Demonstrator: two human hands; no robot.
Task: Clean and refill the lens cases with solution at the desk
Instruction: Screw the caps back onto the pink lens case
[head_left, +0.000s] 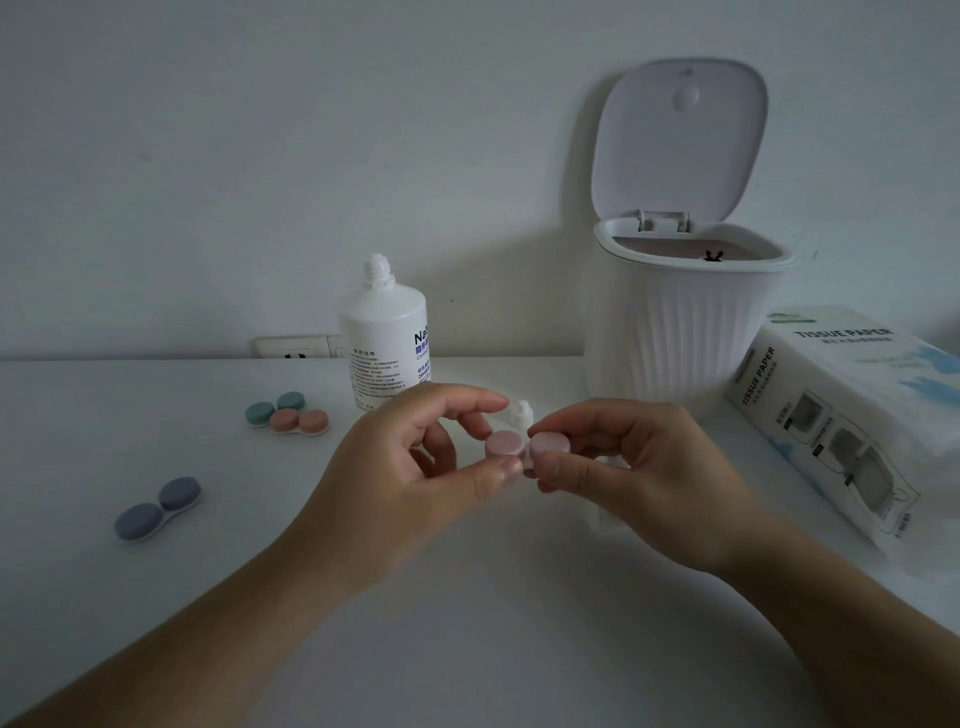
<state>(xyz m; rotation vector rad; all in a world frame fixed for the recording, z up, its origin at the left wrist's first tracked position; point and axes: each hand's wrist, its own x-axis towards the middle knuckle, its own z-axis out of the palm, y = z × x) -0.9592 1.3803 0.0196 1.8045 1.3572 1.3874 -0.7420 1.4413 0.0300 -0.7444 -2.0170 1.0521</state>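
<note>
Above white desk, pink lens case pinched between both hands, apparently.

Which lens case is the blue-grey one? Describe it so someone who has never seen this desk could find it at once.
Start at the white solution bottle standing at the back of the desk, then look well to its left and nearer the camera. The blue-grey lens case lies there alone, both caps on. Unlike the green case and orange case, which lie touching, nothing is beside it.

The white desk bore a blue case, green case and orange case, bottle, cap, bin and tissue pack.
</note>
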